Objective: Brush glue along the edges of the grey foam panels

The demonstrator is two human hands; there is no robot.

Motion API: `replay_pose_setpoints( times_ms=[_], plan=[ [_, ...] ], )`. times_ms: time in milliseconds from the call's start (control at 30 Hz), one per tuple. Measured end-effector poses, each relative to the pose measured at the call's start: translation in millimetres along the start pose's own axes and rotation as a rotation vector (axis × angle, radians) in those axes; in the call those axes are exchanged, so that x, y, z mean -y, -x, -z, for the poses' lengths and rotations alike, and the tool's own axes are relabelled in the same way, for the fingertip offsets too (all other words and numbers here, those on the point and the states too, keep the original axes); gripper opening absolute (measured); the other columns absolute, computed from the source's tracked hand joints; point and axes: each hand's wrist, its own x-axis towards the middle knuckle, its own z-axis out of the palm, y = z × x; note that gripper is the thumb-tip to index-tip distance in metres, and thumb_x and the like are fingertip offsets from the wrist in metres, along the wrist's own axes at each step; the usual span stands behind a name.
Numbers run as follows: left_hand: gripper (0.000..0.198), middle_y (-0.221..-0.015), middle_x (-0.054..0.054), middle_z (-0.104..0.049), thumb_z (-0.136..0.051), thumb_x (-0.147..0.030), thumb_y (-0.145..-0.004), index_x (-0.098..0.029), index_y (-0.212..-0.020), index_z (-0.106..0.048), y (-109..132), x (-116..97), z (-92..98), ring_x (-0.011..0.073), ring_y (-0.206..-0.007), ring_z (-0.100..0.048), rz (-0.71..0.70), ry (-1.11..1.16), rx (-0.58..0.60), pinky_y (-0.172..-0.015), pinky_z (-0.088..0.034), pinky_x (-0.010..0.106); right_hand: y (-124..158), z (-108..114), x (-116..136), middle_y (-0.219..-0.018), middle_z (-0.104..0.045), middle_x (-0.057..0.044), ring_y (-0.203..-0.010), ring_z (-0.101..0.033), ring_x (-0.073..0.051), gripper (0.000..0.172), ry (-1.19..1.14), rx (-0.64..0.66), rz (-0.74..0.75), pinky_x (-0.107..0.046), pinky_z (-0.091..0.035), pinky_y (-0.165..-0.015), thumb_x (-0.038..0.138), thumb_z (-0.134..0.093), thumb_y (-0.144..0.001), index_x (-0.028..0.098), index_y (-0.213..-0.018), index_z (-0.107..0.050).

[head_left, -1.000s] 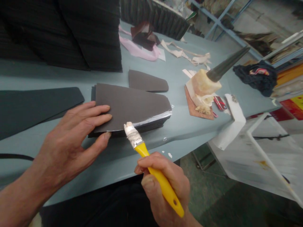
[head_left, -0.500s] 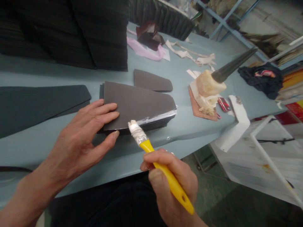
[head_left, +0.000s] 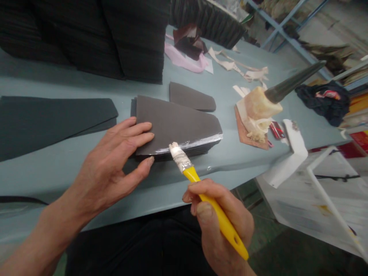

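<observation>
A stack of dark grey tapered sheets [head_left: 178,122] lies on the table, its near long edge streaked with wet white paste. My left hand [head_left: 115,153] is open, fingers flat on the stack's left end and thumb against the near edge. Closed around a yellow-handled paintbrush [head_left: 220,214] is my right hand [head_left: 224,226]. The brush's bristles, caked white, touch the pasted edge near its middle. Right behind the stack sits a smaller grey tapered piece [head_left: 192,96]. Longer dark sheets [head_left: 54,122] lie to the left of my hand.
Tall piles of black sheets [head_left: 138,42] stand at the back left. To the right are a pale block with a dark tapered handle [head_left: 260,103] on a brown piece, a small red packet [head_left: 276,130] and a bent white piece [head_left: 293,149]. Fabric scraps [head_left: 186,57] lie behind.
The brush has moved right along the near edge, away from my left thumb. White paste now shows on the edge's left part too. The whole view has shifted slightly.
</observation>
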Motion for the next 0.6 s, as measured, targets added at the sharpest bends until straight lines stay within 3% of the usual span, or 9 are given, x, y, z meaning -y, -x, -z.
replay_pose_setpoints(
  times_ms=[200,333,467,600],
  plan=[
    [0.073,-0.161,0.004,-0.062,-0.063,-0.03,-0.101,-0.034,-0.168,-0.034,4.3,-1.8,0.2,0.0324,-0.157,-0.053,0.065,-0.008,-0.005,-0.132,-0.05,0.054,-3.8,-26.7,5.7,-0.079,-0.076,0.002,-0.066,-0.071,-0.011,0.01,-0.067,0.065,0.1,-0.021,-0.062,-0.068,0.03,-0.068,-0.104,0.023,-0.109,-0.073],
    [0.078,-0.167,0.004,-0.057,-0.057,-0.029,-0.104,-0.035,-0.172,-0.02,4.8,-2.2,-0.5,0.0311,-0.159,-0.051,0.077,0.024,0.029,-0.136,-0.045,0.056,-5.0,-26.5,10.5,-0.079,-0.076,0.002,-0.066,-0.071,-0.01,0.011,-0.069,0.084,0.109,-0.02,-0.062,-0.067,0.033,-0.068,-0.105,0.023,-0.109,-0.073],
    [0.084,-0.164,0.006,-0.061,-0.066,-0.032,-0.101,-0.034,-0.172,-0.021,3.0,-2.2,-2.2,0.0308,-0.157,-0.053,0.064,0.017,-0.01,-0.133,-0.048,0.055,-3.7,-17.5,10.1,-0.082,-0.077,0.003,-0.069,-0.072,-0.01,0.014,0.001,0.041,0.059,-0.021,-0.062,-0.072,0.037,-0.065,-0.108,0.025,-0.108,-0.072],
    [0.081,-0.166,0.009,-0.058,-0.063,-0.03,-0.103,-0.032,-0.172,-0.021,3.8,0.1,-1.8,0.0323,-0.159,-0.05,0.046,0.022,0.008,-0.133,-0.047,0.057,-3.4,-26.2,9.6,-0.08,-0.077,0.002,-0.066,-0.071,-0.009,0.016,-0.008,0.088,0.119,-0.02,-0.061,-0.067,0.037,-0.064,-0.108,0.022,-0.108,-0.072]
  ],
)
